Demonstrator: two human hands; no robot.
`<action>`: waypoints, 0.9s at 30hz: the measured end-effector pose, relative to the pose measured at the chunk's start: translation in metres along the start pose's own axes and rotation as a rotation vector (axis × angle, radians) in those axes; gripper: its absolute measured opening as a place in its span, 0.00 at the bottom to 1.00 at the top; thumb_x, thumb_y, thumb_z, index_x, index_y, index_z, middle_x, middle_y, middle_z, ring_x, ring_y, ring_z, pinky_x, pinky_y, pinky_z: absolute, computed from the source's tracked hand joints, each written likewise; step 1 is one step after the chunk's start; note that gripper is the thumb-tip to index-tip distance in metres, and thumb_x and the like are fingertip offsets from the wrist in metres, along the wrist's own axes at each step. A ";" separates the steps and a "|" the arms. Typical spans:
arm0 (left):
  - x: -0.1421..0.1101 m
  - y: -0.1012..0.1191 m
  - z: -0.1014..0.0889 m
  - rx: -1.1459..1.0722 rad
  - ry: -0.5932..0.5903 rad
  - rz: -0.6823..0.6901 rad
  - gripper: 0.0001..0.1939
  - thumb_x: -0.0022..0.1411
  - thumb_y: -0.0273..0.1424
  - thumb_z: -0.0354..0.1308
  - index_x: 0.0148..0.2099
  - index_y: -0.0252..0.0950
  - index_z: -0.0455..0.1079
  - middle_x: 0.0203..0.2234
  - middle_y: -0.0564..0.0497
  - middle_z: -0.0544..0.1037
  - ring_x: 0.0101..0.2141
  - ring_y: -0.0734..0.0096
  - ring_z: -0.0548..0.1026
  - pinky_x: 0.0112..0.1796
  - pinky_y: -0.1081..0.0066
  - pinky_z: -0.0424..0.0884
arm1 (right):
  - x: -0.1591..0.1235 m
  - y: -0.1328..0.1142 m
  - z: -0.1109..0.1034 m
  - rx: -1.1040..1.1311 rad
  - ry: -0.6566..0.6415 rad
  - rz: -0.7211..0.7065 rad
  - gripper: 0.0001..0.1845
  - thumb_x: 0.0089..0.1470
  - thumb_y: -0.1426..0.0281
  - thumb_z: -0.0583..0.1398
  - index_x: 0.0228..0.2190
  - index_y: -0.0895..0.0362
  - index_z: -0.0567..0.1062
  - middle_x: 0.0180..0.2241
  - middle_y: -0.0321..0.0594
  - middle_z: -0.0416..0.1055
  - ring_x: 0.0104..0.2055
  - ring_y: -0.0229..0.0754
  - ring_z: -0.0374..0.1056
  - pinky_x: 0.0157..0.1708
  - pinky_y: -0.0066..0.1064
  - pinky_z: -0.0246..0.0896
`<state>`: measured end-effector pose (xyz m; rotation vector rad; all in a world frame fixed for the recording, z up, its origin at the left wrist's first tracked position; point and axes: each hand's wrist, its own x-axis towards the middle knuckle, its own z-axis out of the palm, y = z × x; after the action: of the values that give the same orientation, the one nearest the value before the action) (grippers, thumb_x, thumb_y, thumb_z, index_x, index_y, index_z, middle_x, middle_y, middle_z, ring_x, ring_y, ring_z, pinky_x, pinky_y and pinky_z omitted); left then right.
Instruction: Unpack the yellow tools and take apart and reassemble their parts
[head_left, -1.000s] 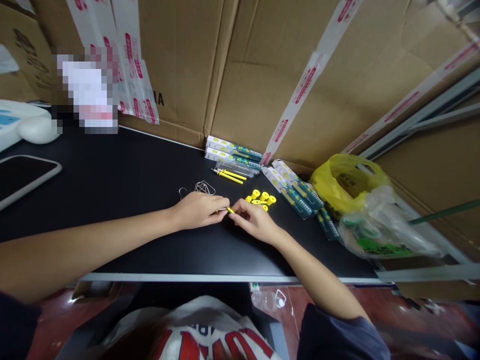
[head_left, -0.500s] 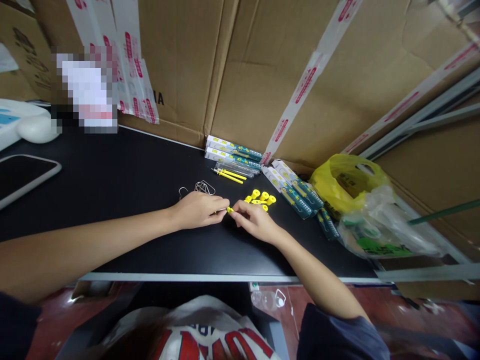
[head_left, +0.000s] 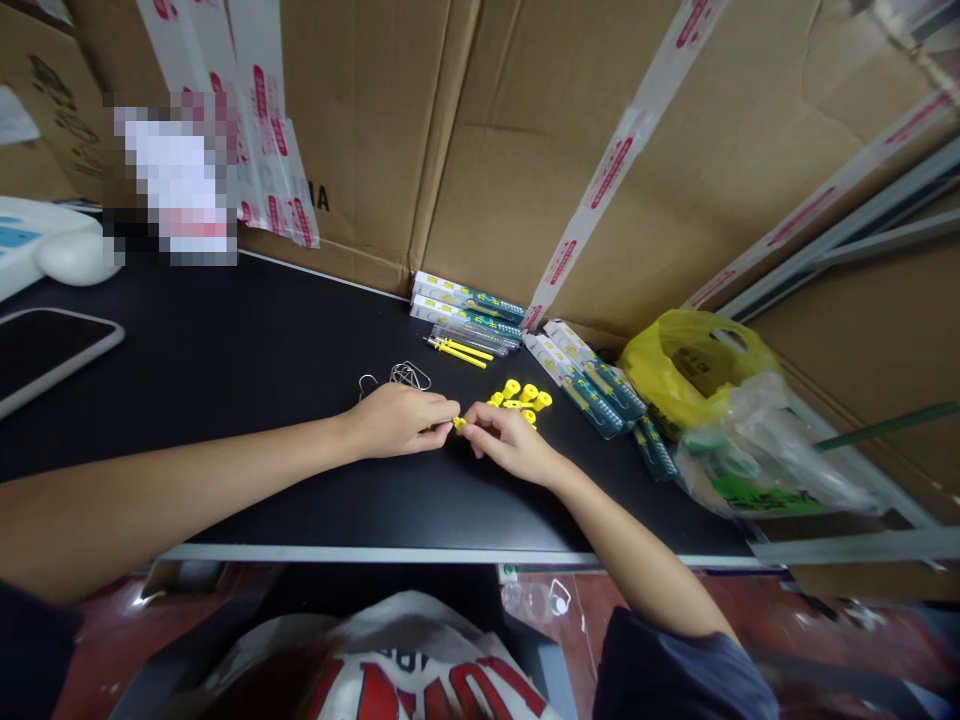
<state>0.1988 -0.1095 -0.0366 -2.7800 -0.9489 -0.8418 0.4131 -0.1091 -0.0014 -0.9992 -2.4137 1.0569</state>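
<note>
Above the table's front half, my left hand [head_left: 409, 420] and my right hand [head_left: 514, 440] meet almost fingertip to fingertip. My right thumb and fingers pinch a small yellow plastic piece [head_left: 459, 424]. My left fingers are closed against its other side on a thin metal piece, mostly hidden by the fingers. Metal wire hooks [head_left: 410, 375] lie just behind my left hand. Behind my right hand is a cluster of several yellow plastic caps [head_left: 529, 392], partly covered by the hand.
Yellow rods [head_left: 466, 352] and clear tubes lie farther back. Printed slim boxes [head_left: 469, 305] stand by the cardboard, with more boxes [head_left: 581, 385] at right. Yellow and clear plastic bags [head_left: 697, 365] sit at the right edge. A phone [head_left: 52, 350] lies at left.
Both hands stay in nearly the same place. My left fingers have shifted slightly around the yellow piece, and the thin metal between them shows less.
</note>
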 end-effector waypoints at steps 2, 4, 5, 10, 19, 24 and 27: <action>0.000 0.000 0.000 -0.002 0.000 0.002 0.09 0.63 0.30 0.48 0.29 0.37 0.62 0.22 0.57 0.71 0.23 0.77 0.70 0.23 0.74 0.53 | 0.000 0.000 0.000 0.030 -0.004 0.008 0.15 0.61 0.60 0.53 0.29 0.57 0.67 0.20 0.32 0.65 0.23 0.33 0.61 0.27 0.25 0.56; 0.000 0.000 0.000 -0.002 0.002 0.005 0.09 0.63 0.30 0.48 0.29 0.37 0.62 0.22 0.57 0.71 0.23 0.77 0.70 0.23 0.74 0.53 | 0.000 0.000 0.001 0.060 -0.005 0.014 0.15 0.61 0.60 0.53 0.29 0.57 0.67 0.20 0.32 0.65 0.23 0.33 0.60 0.27 0.25 0.56; 0.000 0.000 0.000 -0.003 0.002 0.007 0.09 0.63 0.30 0.48 0.29 0.37 0.62 0.22 0.57 0.71 0.23 0.77 0.70 0.23 0.74 0.53 | 0.000 0.001 0.001 0.072 -0.005 0.015 0.15 0.61 0.60 0.53 0.29 0.58 0.67 0.20 0.31 0.64 0.22 0.33 0.60 0.26 0.25 0.56; 0.000 0.000 0.000 -0.009 0.014 0.007 0.09 0.63 0.30 0.48 0.30 0.37 0.62 0.22 0.57 0.71 0.23 0.77 0.69 0.23 0.74 0.53 | 0.001 0.002 0.000 0.104 -0.001 0.029 0.15 0.61 0.60 0.53 0.28 0.58 0.67 0.19 0.32 0.64 0.22 0.33 0.59 0.26 0.25 0.55; 0.001 0.000 0.000 0.007 0.020 0.017 0.09 0.62 0.29 0.48 0.29 0.37 0.63 0.21 0.58 0.71 0.23 0.77 0.70 0.23 0.75 0.54 | 0.002 0.003 0.003 0.123 0.061 0.087 0.17 0.61 0.59 0.53 0.27 0.58 0.67 0.17 0.30 0.62 0.20 0.32 0.57 0.24 0.24 0.53; 0.000 0.001 -0.001 -0.002 0.066 0.019 0.08 0.62 0.28 0.47 0.31 0.37 0.65 0.23 0.58 0.73 0.23 0.78 0.71 0.24 0.75 0.57 | 0.003 0.011 -0.006 0.122 0.224 0.107 0.18 0.61 0.58 0.52 0.26 0.58 0.66 0.16 0.29 0.59 0.18 0.31 0.54 0.22 0.24 0.50; -0.001 0.002 -0.001 -0.028 0.073 0.014 0.09 0.64 0.29 0.46 0.35 0.38 0.67 0.27 0.58 0.76 0.26 0.78 0.74 0.25 0.76 0.59 | 0.003 0.015 -0.016 0.101 0.341 0.089 0.18 0.60 0.57 0.52 0.27 0.57 0.67 0.17 0.30 0.60 0.19 0.32 0.55 0.21 0.25 0.50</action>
<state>0.1989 -0.1116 -0.0358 -2.7545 -0.9112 -0.9548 0.4263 -0.0917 -0.0019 -1.1564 -2.0399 0.9392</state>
